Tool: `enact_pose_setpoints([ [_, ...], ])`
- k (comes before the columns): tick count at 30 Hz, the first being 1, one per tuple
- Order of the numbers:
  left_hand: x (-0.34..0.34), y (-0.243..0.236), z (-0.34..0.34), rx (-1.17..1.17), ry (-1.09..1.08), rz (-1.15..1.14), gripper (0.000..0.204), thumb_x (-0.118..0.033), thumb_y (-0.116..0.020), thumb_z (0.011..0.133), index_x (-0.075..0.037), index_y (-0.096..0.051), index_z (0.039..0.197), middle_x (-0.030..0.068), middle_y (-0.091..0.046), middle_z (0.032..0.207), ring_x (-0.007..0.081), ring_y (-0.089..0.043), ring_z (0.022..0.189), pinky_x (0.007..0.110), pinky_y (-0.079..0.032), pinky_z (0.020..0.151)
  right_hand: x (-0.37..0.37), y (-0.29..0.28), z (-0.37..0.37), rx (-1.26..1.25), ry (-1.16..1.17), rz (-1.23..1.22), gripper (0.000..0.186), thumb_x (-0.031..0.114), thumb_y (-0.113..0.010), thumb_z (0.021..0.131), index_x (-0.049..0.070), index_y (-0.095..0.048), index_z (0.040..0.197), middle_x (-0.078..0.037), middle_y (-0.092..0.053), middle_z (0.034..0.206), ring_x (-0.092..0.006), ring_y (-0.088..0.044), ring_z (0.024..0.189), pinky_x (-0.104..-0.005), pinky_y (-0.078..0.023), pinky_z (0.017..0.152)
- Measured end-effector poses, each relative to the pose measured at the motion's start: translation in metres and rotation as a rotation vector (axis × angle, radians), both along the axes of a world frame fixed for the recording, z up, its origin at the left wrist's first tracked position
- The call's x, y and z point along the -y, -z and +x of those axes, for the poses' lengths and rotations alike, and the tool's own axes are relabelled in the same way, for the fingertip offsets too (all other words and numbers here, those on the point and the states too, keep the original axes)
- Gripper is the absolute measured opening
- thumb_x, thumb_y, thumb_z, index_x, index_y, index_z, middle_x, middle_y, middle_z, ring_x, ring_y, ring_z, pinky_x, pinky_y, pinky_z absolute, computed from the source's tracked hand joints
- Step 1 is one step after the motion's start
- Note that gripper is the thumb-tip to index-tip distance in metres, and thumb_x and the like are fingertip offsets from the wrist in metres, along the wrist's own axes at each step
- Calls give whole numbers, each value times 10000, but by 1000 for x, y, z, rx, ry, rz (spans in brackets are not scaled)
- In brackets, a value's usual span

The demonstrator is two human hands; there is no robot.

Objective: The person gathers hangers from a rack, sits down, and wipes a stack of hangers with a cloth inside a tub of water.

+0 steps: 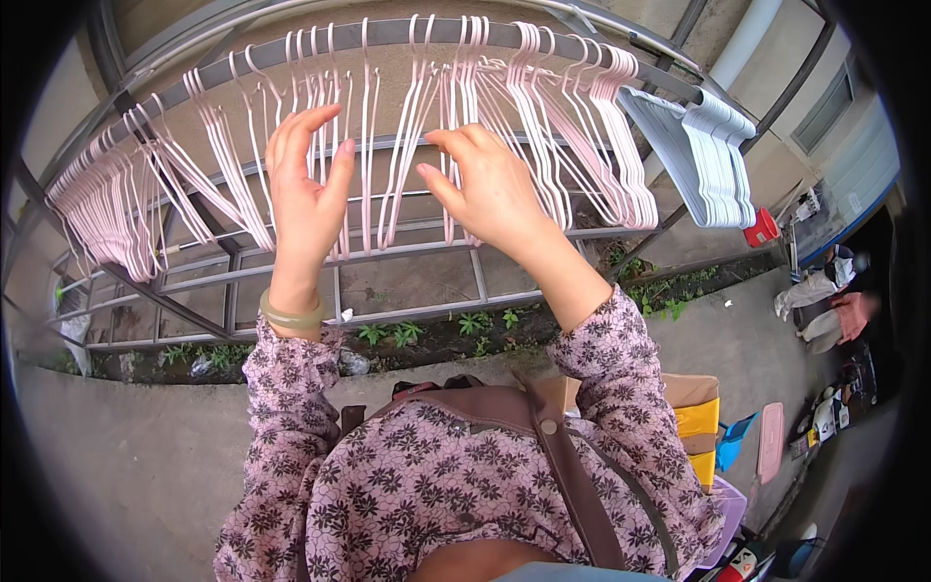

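Pink wire hangers (102, 209) hang in bunches along a curved metal rail (388, 32) across the upper view, with pale blue-white hangers (722, 165) bunched at its right end. My left hand (305, 179) is raised in front of the middle-left hangers, thumb and fingers apart, a pale green bangle on the wrist, holding nothing visible. My right hand (480, 184) is before the middle bunches, fingers loosely bent with thumb apart, also holding nothing visible. Whether either hand's fingertips touch the hangers behind them I cannot tell.
Lower rack bars (478, 276) run behind my hands above plants (407, 332). A red bucket (762, 225) is at right, near two people (849, 320). Yellow items (696, 432), a blue object (732, 441) and a pink board (770, 441) lie beside me at the lower right.
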State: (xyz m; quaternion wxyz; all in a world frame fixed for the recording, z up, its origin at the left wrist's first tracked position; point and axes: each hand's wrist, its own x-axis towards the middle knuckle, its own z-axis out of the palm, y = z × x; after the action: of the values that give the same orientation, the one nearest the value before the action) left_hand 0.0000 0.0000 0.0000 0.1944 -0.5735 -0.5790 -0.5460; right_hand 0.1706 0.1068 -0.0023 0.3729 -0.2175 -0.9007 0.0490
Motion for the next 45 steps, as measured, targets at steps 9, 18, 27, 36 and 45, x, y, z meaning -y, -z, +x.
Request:
enact_pose_setpoints([
  [9, 26, 45, -56, -239, -468, -236, 388, -272, -601, 814, -129, -523, 1167, 109, -461, 1240, 388, -258, 1267, 553, -164, 1031, 15, 16, -78, 30, 210, 177, 388, 318, -654, 756, 87, -601, 1063, -101, -555, 998, -263, -497, 973, -406, -352, 836],
  [18, 34, 63, -68, -304, -501, -351, 362, -303, -474, 897, -149, -514, 1222, 107, -485, 1252, 404, -256, 1274, 606, -121, 1024, 39, 21, -110, 8, 112, 293, 354, 346, -626, 775, 140, -624, 1063, -155, -497, 1175, -300, -402, 1163, -459, -272, 933],
  [27, 62, 68, -110, -220, -613, -339, 403, -304, -489, 883, -110, -492, 1237, 140, -461, 1272, 424, -278, 1255, 623, -136, 1011, 67, 13, -96, -10, -80, 266, 322, 343, -634, 766, 121, -643, 999, -170, -460, 1234, -345, -319, 1245, -530, -202, 1002],
  [36, 106, 67, -134, -233, -640, -340, 443, -344, -488, 881, -99, -479, 1250, 157, -412, 1313, 425, -230, 1279, 615, -107, 1026, 142, 34, -56, -56, -337, 78, 204, 206, -669, 745, 149, -652, 940, -70, -523, 1170, -321, -379, 1213, -519, -208, 1025],
  [45, 153, 49, -77, -121, 564, -232, 292, -57, -574, 791, -35, -595, 1082, 104, -590, 1111, 318, -458, 1174, 461, -301, 1015, 220, 82, -46, -219, -131, -107, 122, 131, -681, 721, 97, -669, 838, -41, -607, 1001, -274, -517, 1072, -447, -371, 933],
])
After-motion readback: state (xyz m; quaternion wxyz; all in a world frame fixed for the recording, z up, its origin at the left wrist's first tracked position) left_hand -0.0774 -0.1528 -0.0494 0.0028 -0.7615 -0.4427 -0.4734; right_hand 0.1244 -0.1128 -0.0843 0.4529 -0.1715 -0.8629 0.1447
